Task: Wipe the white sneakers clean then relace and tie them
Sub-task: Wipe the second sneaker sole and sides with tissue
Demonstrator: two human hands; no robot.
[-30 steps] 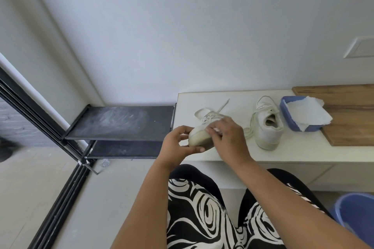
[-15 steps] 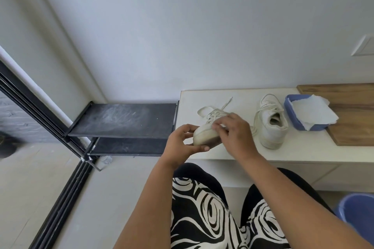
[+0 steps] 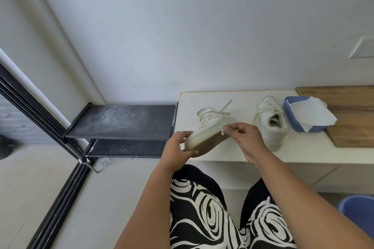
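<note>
A white sneaker is tilted on its side above the white bench, its brown sole facing me and its loose laces trailing up. My left hand grips its toe end. My right hand pinches a small white wipe against the sneaker's heel edge. The second white sneaker stands upright on the bench to the right, laces loose, heel toward me.
A blue tub holding white wipes sits beside the second sneaker, partly on a wooden board. A black two-tier metal rack stands left of the bench. A blue bucket is at lower right.
My right hand slid from the sneaker's middle toward its heel, uncovering the side and sole. The sneaker now tilts more, sole toward me.
</note>
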